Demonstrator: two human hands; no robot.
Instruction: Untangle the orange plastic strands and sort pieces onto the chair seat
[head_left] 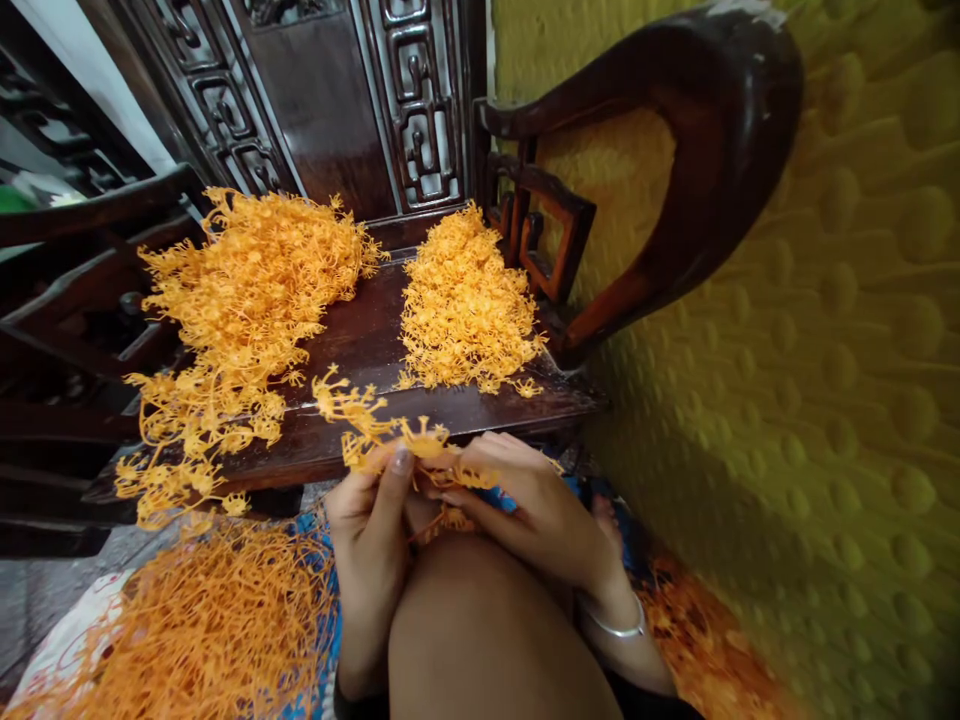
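Between my two hands, above my raised knee, is a strand of orange-yellow plastic pieces with small flower-like ends [352, 405]. My left hand [375, 505] pinches it, with the thumb on top. My right hand [529, 500], a silver bangle on its wrist, has its fingers closed on the strand's other part; the fingertips are partly hidden. Beyond the hands, on the dark wooden chair seat [360, 340], lie a large loose heap of linked orange pieces [255, 280] at the left and a smaller pile of separate-looking pieces [469, 305] at the right.
A big mass of thin orange strands [217, 625] lies low at the left on a cloth, and more orange material [697, 640] at the lower right. The chair's curved armrest [720, 130] juts out by the textured yellow-green wall [847, 400]. A carved backrest [322, 110] stands behind.
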